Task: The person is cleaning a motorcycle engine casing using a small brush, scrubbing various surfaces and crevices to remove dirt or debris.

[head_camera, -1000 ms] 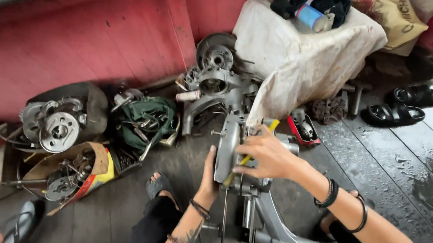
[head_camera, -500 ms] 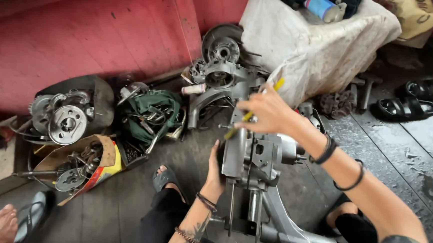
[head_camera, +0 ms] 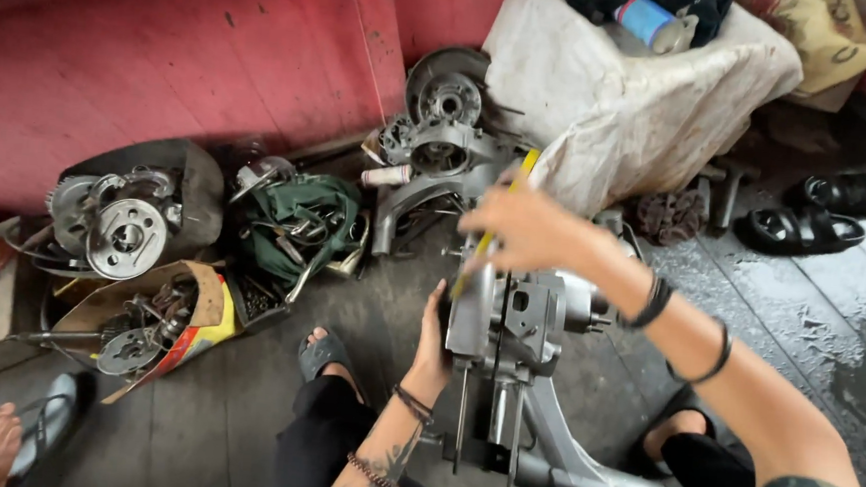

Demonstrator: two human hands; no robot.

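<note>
— What has the left hand [head_camera: 434,346] got?

— It is pressed flat against the side of the grey engine casing [head_camera: 508,323], fingers spread and not curled round anything, which looks like bracing so the block stays upright on the wooden floor [head_camera: 241,432].

— And the right hand [head_camera: 519,227]?

— Closed around a yellow-handled tool [head_camera: 499,223], held above the casing's top edge with the shaft angled down to the seam; I judge the grip suits prying or turning there, though the tip is hidden.

— Where does the casing stand?

— Between the person's knees, near the middle of the floor, its long arm running toward the lower right corner. Loose engine parts [head_camera: 437,138] lie by the red wall [head_camera: 164,47], a cardboard box of parts [head_camera: 148,321] toward the left edge.
</note>
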